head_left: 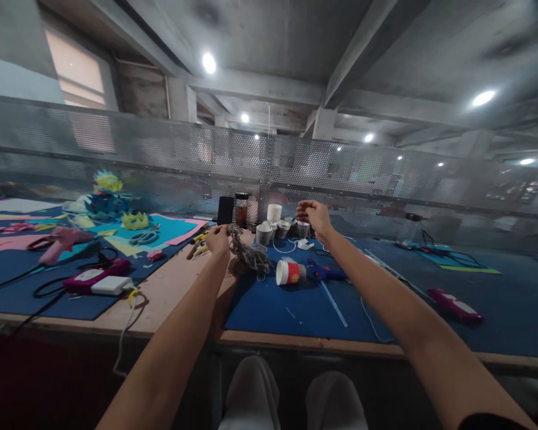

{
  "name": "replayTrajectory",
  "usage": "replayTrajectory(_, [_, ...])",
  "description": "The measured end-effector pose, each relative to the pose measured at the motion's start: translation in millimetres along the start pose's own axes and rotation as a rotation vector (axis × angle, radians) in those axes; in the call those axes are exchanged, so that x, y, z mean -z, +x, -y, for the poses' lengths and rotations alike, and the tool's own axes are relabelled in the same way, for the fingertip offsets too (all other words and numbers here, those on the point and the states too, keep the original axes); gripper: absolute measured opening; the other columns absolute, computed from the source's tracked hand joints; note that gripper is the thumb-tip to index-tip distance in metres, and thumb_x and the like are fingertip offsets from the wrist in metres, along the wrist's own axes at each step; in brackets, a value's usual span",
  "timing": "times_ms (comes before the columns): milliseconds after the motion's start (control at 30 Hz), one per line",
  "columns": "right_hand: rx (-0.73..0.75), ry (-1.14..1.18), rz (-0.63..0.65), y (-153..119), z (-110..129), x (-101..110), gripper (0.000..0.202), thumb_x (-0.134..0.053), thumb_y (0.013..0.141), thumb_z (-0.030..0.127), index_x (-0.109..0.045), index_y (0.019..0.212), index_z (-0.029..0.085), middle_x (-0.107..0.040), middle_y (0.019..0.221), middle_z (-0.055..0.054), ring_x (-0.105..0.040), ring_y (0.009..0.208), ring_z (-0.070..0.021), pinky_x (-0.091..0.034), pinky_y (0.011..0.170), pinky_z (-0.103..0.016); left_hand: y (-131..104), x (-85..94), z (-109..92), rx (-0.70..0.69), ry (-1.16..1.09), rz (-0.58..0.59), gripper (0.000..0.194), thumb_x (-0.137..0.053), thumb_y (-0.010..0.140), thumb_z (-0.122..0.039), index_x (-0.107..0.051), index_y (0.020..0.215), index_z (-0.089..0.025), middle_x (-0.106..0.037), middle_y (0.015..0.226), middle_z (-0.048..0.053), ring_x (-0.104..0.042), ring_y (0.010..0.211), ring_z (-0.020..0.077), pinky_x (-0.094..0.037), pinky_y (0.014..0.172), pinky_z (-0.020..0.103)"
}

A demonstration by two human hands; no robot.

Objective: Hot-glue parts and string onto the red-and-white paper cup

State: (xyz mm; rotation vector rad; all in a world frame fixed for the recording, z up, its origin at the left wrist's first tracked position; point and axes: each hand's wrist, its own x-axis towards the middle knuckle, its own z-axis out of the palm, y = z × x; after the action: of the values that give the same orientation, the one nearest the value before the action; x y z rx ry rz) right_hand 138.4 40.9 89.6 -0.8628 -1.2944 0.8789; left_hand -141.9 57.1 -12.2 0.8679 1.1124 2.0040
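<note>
In the middle of the frame, a messy, long bundle of thin grey string (254, 259) slants from its loose lower-right end up and left to the nearer left hand (218, 237), which pinches its top, while the right hand (312, 216), farther off at right, hangs loose and holds nothing.

Around the tipped paper cup (290, 272), the left hand (217, 239) grips tangled grey cord (253, 258) at ten o'clock; the right hand (314, 216), fingers parted, hovers at one; a blue glue gun (332, 273) lies at three.
</note>
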Motion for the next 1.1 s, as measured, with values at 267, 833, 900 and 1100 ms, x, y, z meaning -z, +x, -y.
replayTrajectory(267, [-0.01,0.005,0.1,-5.1,9.3,-5.2,0.027,-0.048,0.076,0.0,-0.064,0.09,0.017,-0.071,0.082,-0.002,-0.068,0.068,-0.0107,-0.058,0.066,-0.023,-14.4,-12.2,-4.3,0.079,-0.085,-0.047,0.006,-0.069,0.066,-0.018,-0.069,0.072,-0.016,-0.068,0.066,0.002,-0.064,0.065,0.0172,-0.051,0.061,0.026])
replayTrajectory(833, [0.161,-0.573,0.157,34.0,-19.0,-7.1,0.035,-0.056,0.077,0.002,-0.064,0.108,0.017,-0.071,0.11,-0.007,-0.072,0.093,-0.017,-0.056,0.086,-0.033,-17.8,-14.6,-2.9,0.257,-0.241,0.055,0.011,-0.068,0.066,-0.018,-0.068,0.077,-0.014,-0.068,0.066,0.0,-0.063,0.057,0.0116,-0.047,0.053,0.019])
replayTrajectory(900, [0.172,-0.679,0.195,34.0,-23.7,-5.2,0.036,-0.067,0.072,0.004,-0.068,0.105,0.017,-0.071,0.115,-0.009,-0.066,0.111,-0.0244,-0.049,0.1,-0.039,-18.6,-14.6,-2.2,0.261,-0.257,0.095,0.011,-0.069,0.068,-0.019,-0.068,0.078,-0.014,-0.069,0.069,0.001,-0.064,0.059,0.012,-0.049,0.054,0.02])
replayTrajectory(1100, [0.199,-0.826,0.341,19.3,-36.4,-25.9,0.019,-0.069,0.083,0.014,-0.075,0.1,0.018,-0.075,0.108,-0.011,-0.061,0.12,-0.0292,-0.04,0.108,-0.043,-18.7,-13.6,-0.8,0.26,-0.276,0.243,0.015,-0.07,0.074,-0.024,-0.069,0.085,-0.015,-0.072,0.08,0.003,-0.068,0.068,0.0137,-0.054,0.064,0.024])
